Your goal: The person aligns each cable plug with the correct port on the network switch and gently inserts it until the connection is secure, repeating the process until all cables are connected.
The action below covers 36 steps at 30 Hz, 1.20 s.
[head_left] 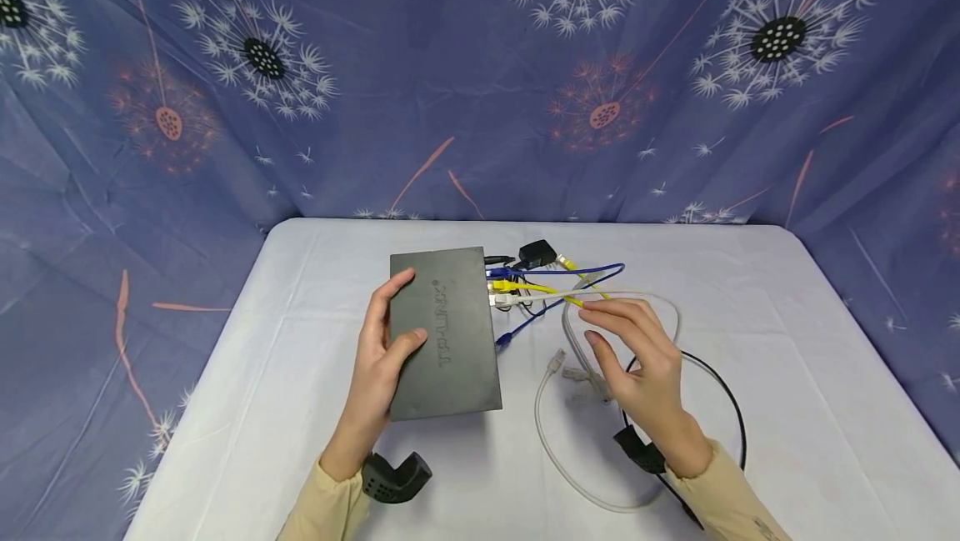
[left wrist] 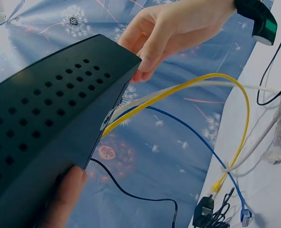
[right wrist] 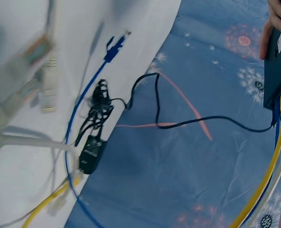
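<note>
My left hand (head_left: 375, 366) grips a dark grey TP-LINK network switch (head_left: 457, 358) by its left side, with thumb and index finger on the top face. Blue (head_left: 555, 273), yellow (head_left: 528, 286) and pale grey (head_left: 615, 293) network cables run from its right-hand edge, alongside a black power lead (right wrist: 211, 118). To the right, my right hand (head_left: 645, 358) has bent fingers, with the thumb apart from them. Its fingertips are at the yellow cable's bend; whether they touch it I cannot tell. Nothing is visibly pinched.
A black power adapter (head_left: 537, 253) lies behind the cables with its bundled cord. The blue cable's loose plug (head_left: 505, 341) lies beside the switch. Loose pale grey plugs (head_left: 557, 360) and a black cable (head_left: 731, 399) lie on the white-covered table (head_left: 322, 274). A patterned curtain (head_left: 450, 107) hangs behind.
</note>
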Each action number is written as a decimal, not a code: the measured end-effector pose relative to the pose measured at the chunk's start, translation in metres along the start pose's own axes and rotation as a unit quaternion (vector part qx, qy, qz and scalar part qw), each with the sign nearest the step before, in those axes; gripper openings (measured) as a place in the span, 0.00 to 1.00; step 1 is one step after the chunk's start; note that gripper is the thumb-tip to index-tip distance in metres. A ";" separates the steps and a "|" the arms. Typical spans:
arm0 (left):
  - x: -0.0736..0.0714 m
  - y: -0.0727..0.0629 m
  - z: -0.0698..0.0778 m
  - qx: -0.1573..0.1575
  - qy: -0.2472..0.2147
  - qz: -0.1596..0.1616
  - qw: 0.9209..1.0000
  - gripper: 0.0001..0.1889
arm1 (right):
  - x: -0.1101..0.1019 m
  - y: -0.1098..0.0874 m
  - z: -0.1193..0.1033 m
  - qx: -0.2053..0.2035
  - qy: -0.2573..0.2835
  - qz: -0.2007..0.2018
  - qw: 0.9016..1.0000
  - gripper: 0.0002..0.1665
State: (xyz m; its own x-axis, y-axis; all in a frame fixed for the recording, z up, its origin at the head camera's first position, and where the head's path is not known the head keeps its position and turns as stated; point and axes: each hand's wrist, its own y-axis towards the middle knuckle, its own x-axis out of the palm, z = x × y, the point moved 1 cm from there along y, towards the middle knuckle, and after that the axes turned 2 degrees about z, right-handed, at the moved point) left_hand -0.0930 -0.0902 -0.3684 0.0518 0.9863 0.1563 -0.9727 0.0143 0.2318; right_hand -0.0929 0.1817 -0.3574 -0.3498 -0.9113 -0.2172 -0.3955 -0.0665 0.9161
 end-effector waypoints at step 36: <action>-0.007 -0.001 -0.001 -0.007 -0.019 0.021 1.000 0.34 | -0.028 -0.096 0.036 0.121 -0.055 -0.112 0.985 0.14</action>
State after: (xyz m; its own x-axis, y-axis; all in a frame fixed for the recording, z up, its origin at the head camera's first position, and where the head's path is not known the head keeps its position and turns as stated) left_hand -0.0923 -0.0972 -0.3707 0.0193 0.9790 0.2030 -0.9772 -0.0245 0.2111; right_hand -0.0761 0.2281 -0.4520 -0.3150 -0.8340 -0.4529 -0.6599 -0.1505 0.7361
